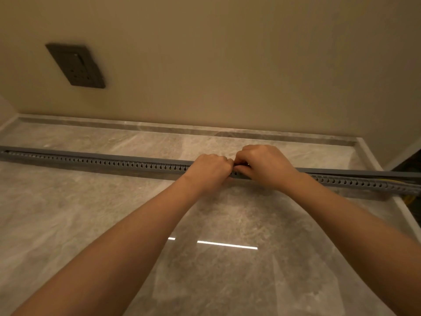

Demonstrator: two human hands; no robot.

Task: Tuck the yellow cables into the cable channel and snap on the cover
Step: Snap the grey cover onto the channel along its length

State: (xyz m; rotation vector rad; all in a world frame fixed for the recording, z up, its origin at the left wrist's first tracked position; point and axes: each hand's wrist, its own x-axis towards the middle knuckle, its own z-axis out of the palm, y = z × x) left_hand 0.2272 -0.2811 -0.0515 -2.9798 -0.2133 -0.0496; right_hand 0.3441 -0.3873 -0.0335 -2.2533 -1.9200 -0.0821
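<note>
A long grey slotted cable channel [118,166] lies across the marble counter from the left edge to the right edge. Its grey cover [114,156] sits flat along the top on the left stretch and stands slightly lifted on the right [355,172]. Yellow cables [387,181] show through the gap near the right end and hang past the counter edge [410,199]. My left hand [208,172] and my right hand [264,166] sit side by side at the middle of the channel, fingers curled over the cover and the channel's front wall.
A beige wall rises behind the counter, with a dark socket plate [76,66] at upper left. A low marble upstand [182,128] runs along the back. The counter's white edge [407,215] drops off at the right. Glossy marble counter [136,224] lies in front of the channel.
</note>
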